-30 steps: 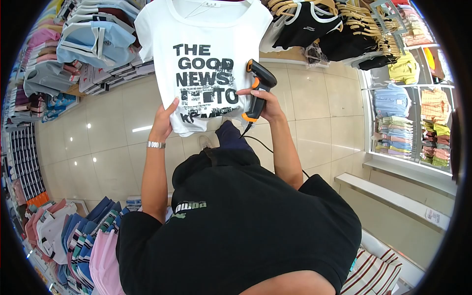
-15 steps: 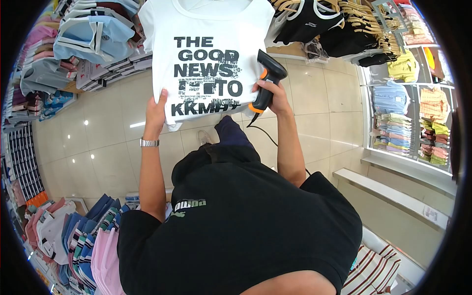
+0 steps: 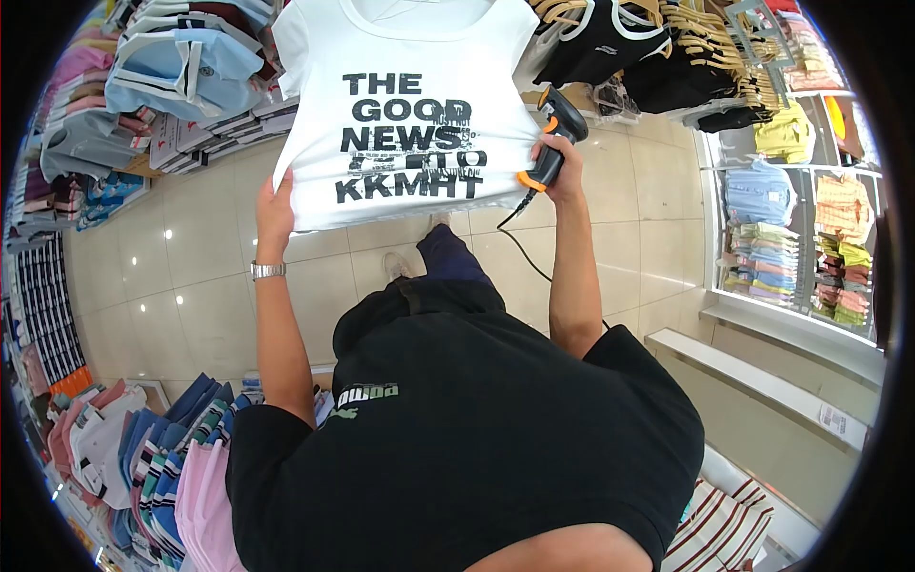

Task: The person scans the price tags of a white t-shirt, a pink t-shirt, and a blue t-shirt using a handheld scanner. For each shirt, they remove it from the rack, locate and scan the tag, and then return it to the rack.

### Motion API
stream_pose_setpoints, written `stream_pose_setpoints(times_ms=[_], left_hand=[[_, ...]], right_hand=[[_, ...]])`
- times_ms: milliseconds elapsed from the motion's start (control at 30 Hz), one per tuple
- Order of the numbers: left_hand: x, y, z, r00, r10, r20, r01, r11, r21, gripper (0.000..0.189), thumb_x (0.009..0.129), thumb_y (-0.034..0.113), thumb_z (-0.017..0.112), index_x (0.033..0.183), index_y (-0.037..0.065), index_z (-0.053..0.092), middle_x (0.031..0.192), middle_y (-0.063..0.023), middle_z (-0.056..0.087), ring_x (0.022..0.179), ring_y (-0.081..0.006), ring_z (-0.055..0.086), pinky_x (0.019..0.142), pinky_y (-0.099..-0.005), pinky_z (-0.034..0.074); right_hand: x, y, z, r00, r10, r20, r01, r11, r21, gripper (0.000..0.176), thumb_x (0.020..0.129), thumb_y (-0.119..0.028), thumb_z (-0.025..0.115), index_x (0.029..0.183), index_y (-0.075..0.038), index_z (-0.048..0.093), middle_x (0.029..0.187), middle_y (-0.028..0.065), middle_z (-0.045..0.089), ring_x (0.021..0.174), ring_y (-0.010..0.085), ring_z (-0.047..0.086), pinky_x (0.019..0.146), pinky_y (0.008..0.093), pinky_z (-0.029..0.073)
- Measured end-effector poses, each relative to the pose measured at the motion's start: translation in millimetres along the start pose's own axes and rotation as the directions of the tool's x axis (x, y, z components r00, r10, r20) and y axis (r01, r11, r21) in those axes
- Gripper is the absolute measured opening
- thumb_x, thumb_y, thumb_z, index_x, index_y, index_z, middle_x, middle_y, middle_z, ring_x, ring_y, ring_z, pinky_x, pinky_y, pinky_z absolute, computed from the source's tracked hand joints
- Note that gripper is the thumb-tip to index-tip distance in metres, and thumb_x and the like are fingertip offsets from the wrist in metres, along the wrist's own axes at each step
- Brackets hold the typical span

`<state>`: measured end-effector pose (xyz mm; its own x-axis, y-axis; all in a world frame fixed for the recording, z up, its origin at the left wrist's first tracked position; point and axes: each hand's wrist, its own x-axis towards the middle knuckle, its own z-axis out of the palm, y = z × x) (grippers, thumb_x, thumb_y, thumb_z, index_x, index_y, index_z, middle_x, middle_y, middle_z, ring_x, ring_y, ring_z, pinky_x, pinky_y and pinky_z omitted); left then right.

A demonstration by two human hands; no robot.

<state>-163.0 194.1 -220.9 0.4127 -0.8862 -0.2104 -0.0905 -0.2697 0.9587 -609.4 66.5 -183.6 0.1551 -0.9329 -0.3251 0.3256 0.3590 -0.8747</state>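
Note:
A white shirt (image 3: 410, 52) with black printed lettering is stretched between my two hands at the top of the view. My left hand (image 3: 274, 212) grips its lower left edge, and a silver watch (image 3: 268, 270) is on that wrist. At the lower right edge, my right hand (image 3: 563, 170) is wrapped round a black and orange handheld scanner (image 3: 559, 133), with the fingers also against the shirt. A dark cable (image 3: 519, 243) hangs from the scanner and runs down behind my right forearm.
Racks of folded and hanging clothes (image 3: 186, 71) stand at the upper left, with black tops (image 3: 610, 43) on hangers at the upper right. Shelves of shirts (image 3: 760, 191) line the right. Pink and striped shirts (image 3: 203, 496) are at the lower left. Tiled floor (image 3: 205, 286) lies below.
My hands have moved apart, left hand to the left and right hand to the right with the scanner. The shirt's lower part is now pulled wider and flatter.

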Motion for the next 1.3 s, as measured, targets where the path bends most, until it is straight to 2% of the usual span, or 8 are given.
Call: stream_pose_setpoints(times_ms=[200,500,667,833,967,1067,1200,1300], left_hand=[[6.1,-7.4,1.5,1.0,-0.015,-0.007,0.015,0.997,-0.069,0.042,0.101,0.036,0.057,0.119,-0.002,0.065,0.102,-0.0068,0.07,0.086,-0.0106,0.062,0.077,-0.026,0.049],[-22.7,-1.5,48.6,0.962,-0.172,0.214,0.228,0.933,-0.277,0.053,0.098,0.037,0.063,0.12,-0.011,0.058,0.111,-0.015,0.069,0.093,-0.0153,0.067,0.08,-0.0276,0.054],[-37.5,-13.9,53.4,0.93,-0.226,0.29,0.331,0.859,-0.391,0.039,0.095,0.021,0.067,0.118,-0.01,0.059,0.111,-0.0145,0.069,0.093,-0.0159,0.068,0.08,-0.0281,0.055],[-45.5,-25.8,52.7,0.923,-0.208,0.323,0.341,0.831,-0.44,0.037,0.096,0.02,0.065,0.119,-0.009,0.059,0.113,-0.0133,0.068,0.097,-0.016,0.067,0.084,-0.029,0.054],[-47.2,-31.6,50.8,0.933,-0.189,0.308,0.325,0.81,-0.488,0.036,0.097,0.02,0.065,0.118,-0.008,0.061,0.112,-0.0118,0.068,0.099,-0.0148,0.066,0.087,-0.0291,0.053],[-47.6,-34.1,47.0,0.928,-0.202,0.313,0.335,0.819,-0.465,0.037,0.097,0.021,0.064,0.119,-0.008,0.06,0.115,-0.0114,0.067,0.101,-0.0152,0.065,0.088,-0.0297,0.052],[-50.6,-30.5,48.1,0.947,-0.181,0.266,0.297,0.811,-0.504,0.037,0.098,0.021,0.063,0.122,-0.007,0.058,0.118,-0.0113,0.066,0.104,-0.015,0.064,0.09,-0.0296,0.051],[-52.3,-30.3,47.6,0.947,-0.192,0.258,0.303,0.802,-0.515,0.037,0.099,0.021,0.062,0.124,-0.007,0.057,0.12,-0.0113,0.065,0.107,-0.0147,0.063,0.091,-0.0295,0.051]], right_hand=[[5.3,8.9,-0.5,0.996,-0.01,-0.092,0.015,0.998,0.058,0.021,0.082,-0.024,0.062,0.083,-0.004,0.059,0.067,0.0091,0.061,0.055,0.0153,0.057,0.051,0.0277,0.05],[-10.2,30.6,34.6,0.971,0.206,0.123,-0.221,0.967,0.129,0.024,0.087,-0.025,0.062,0.096,-0.004,0.057,0.082,0.0135,0.068,0.068,0.0175,0.063,0.061,0.0298,0.054],[-25.9,38.1,34.5,0.939,0.286,0.192,-0.31,0.945,0.103,0.023,0.088,-0.022,0.062,0.1,-0.004,0.054,0.086,0.0149,0.07,0.069,0.0161,0.064,0.064,0.0285,0.055],[-34.7,50.8,19.8,0.908,0.337,0.25,-0.371,0.923,0.102,0.027,0.088,-0.024,0.062,0.099,0.001,0.064,0.088,0.0143,0.071,0.069,0.0151,0.064,0.066,0.0276,0.055],[-49.1,50.9,31.9,0.917,0.251,0.312,-0.326,0.92,0.218,0.047,0.09,-0.028,0.056,0.12,0.008,0.062,0.114,0.0168,0.065,0.087,0.0193,0.064,0.075,0.0324,0.057],[-52.3,56.2,37.0,0.948,0.227,0.222,-0.284,0.92,0.269,0.057,0.089,-0.031,0.052,0.131,0.007,0.057,0.107,0.0093,0.066,0.088,0.0112,0.063,0.076,0.0287,0.055],[-52.7,60.7,30.1,0.968,0.128,0.216,-0.207,0.894,0.397,0.061,0.09,-0.033,0.052,0.141,0.002,0.049,0.123,0.0109,0.063,0.103,0.0175,0.063,0.082,0.0352,0.057],[-56.8,62.9,24.2,0.981,0.134,0.143,-0.182,0.894,0.41,0.06,0.09,-0.032,0.053,0.139,0.002,0.05,0.121,0.0113,0.064,0.108,0.0207,0.063,0.082,0.0363,0.057]])
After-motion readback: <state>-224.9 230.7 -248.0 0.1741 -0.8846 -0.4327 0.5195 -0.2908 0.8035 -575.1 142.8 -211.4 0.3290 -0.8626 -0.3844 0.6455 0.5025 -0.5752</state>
